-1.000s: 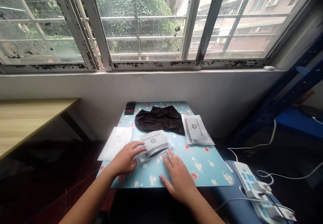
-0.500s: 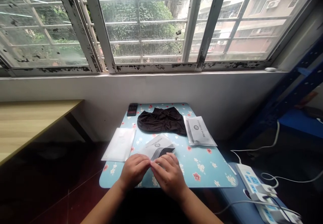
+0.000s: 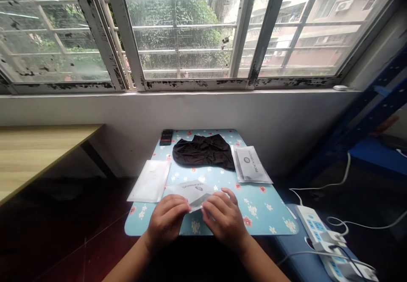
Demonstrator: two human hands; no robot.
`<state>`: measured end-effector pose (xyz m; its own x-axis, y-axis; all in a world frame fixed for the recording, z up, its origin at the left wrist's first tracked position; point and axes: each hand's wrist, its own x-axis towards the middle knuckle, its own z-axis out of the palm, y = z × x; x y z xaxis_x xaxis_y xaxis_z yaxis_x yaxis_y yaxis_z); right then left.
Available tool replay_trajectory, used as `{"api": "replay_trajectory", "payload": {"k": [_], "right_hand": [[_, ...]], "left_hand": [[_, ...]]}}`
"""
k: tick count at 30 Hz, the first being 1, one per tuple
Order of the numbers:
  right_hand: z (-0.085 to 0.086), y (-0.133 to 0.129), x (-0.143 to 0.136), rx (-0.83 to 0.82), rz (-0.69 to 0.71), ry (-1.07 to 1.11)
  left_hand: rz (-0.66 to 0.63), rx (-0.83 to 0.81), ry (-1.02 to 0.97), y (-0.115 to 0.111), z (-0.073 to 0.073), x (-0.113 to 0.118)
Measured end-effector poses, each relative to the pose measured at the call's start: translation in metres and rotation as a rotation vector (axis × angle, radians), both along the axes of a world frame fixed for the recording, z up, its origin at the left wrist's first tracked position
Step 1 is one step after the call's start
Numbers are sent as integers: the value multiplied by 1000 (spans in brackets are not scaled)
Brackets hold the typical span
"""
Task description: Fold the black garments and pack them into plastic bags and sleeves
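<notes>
A translucent printed bag (image 3: 193,190) with something dark inside is held near the table's front edge. My left hand (image 3: 168,217) pinches its near left edge, and my right hand (image 3: 225,217) grips the near right edge, fingers closed on it. Beyond the bag a crumpled black cloth (image 3: 203,151) lies on the flowered blue table (image 3: 267,220). To the left is a white translucent bag (image 3: 150,181), lying flat. Printed bags (image 3: 252,165) are stacked at the right side of the table.
Small black items (image 3: 166,137) sit at the table's far left corner. A wooden desk (image 3: 41,146) stands at the left. At the lower right, a power strip (image 3: 313,227) with plugs and cables rests on a blue surface. A wall and windows are behind the table.
My hands have moved apart, the right one shifting right. The held bag has turned and tilted lower, and less of its dark content shows.
</notes>
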<state>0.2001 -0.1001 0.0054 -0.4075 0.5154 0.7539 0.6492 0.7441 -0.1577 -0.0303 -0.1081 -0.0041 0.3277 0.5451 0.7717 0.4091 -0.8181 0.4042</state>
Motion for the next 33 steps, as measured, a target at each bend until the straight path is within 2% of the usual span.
{"api": "replay_trajectory", "payload": {"k": [4, 8, 12, 14, 18, 22, 24, 27, 30, 33], "right_hand": [[-7, 9, 28, 3, -66, 3], [-12, 5, 54, -16, -114, -27], [-11, -5, 64, -51, -115, 0], [-11, -11, 64, -97, -62, 54], [-14, -23, 57, -314, 96, 232], [-21, -33, 51, -544, 155, 206], [-25, -33, 53, -556, 188, 162], [-28, -26, 71, -428, 171, 115], [-28, -16, 108, -209, -49, 27], [-33, -12, 155, -71, -278, -64]], "left_hand": [[20, -1, -114, 0, 9, -12], [6, -100, -251, 1, 5, -24], [-87, -248, -387, 2, -2, -19], [-125, -348, -498, 3, -1, -11], [-169, -564, -810, 8, 7, 6], [-224, -698, -911, 16, 6, 22], [-236, -751, -875, 25, 2, 27], [-107, -876, -694, 49, -3, 25], [68, -932, -425, 79, -1, 11], [185, -767, -80, 103, 3, -9]]}}
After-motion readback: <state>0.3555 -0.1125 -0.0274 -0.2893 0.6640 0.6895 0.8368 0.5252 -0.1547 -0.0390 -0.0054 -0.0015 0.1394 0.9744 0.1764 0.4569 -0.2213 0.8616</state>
